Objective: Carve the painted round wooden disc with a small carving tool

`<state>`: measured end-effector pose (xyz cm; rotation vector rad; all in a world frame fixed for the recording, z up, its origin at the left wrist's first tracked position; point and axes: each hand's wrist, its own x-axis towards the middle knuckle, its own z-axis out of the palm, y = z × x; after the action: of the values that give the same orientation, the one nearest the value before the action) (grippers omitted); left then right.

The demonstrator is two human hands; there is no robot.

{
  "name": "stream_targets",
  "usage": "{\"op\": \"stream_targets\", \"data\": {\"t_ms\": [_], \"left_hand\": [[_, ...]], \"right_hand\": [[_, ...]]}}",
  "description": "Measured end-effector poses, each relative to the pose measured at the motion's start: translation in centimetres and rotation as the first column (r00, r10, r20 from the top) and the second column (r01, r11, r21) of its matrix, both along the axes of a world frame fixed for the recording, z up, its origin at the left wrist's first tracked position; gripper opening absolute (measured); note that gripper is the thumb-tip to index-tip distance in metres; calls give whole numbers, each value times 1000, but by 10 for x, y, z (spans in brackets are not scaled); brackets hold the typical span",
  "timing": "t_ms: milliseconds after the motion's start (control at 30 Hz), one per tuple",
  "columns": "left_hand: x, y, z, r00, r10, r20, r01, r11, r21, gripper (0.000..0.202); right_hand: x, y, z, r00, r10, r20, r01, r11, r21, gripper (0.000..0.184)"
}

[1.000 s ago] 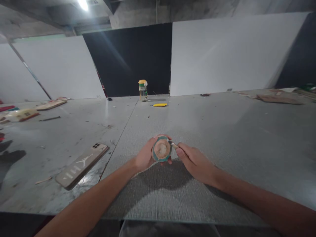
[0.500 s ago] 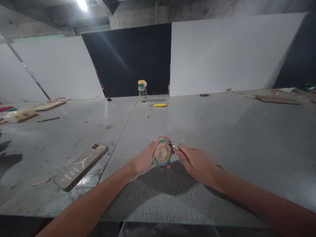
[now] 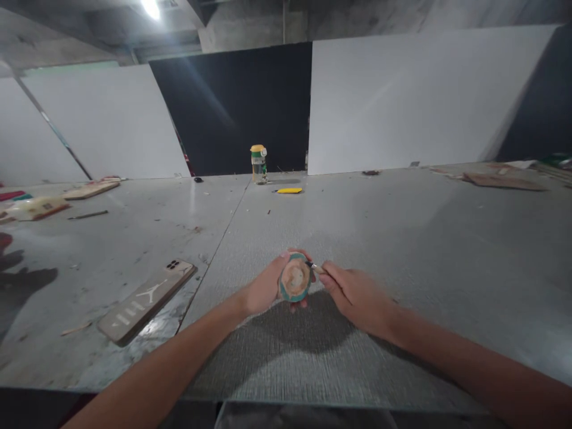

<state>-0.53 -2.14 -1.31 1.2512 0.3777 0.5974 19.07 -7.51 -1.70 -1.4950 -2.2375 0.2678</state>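
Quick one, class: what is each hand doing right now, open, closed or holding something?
Left hand: closed, holding the round piece.
Right hand: closed, gripping the small tool, its tip at the piece's edge.

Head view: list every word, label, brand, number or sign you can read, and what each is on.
No word or number reads clearly.
Phone: a white leaping-figure sign on its back; the pale blocky marks beside it are too blurred to read.
Bottle: marks too small to read.
Pale package: a dark patch, too blurred to read.
Round teal-rimmed piece in the left hand: no lettering shows.
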Motion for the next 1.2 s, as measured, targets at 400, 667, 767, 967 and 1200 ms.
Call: {"op": "stream_targets", "data": {"t_ms": [400, 667, 767, 967, 1200], "left_hand": [[1, 0, -1, 1000, 0, 10, 0, 1000, 1, 47], [1, 0, -3, 999, -19, 41, 19, 1000, -4, 46], [1, 0, -3, 998, -18, 56, 18, 1000, -5, 46], [1, -2, -3, 997, -42, 68, 45, 998, -45, 45], [1, -1, -5, 995, -43, 90, 49, 997, -68, 47]], "right_hand": [[1, 1, 2, 988, 80, -132, -88, 994, -59, 29], [0, 1, 2, 981, 92, -169, -105, 992, -72, 31], [-4, -1, 8, 944, 149, -296, -197, 971, -138, 35], [-1, 0, 8, 952, 157, -261, -189, 977, -102, 32], [0, 1, 2, 989, 78, -126, -84, 995, -44, 26]]}}
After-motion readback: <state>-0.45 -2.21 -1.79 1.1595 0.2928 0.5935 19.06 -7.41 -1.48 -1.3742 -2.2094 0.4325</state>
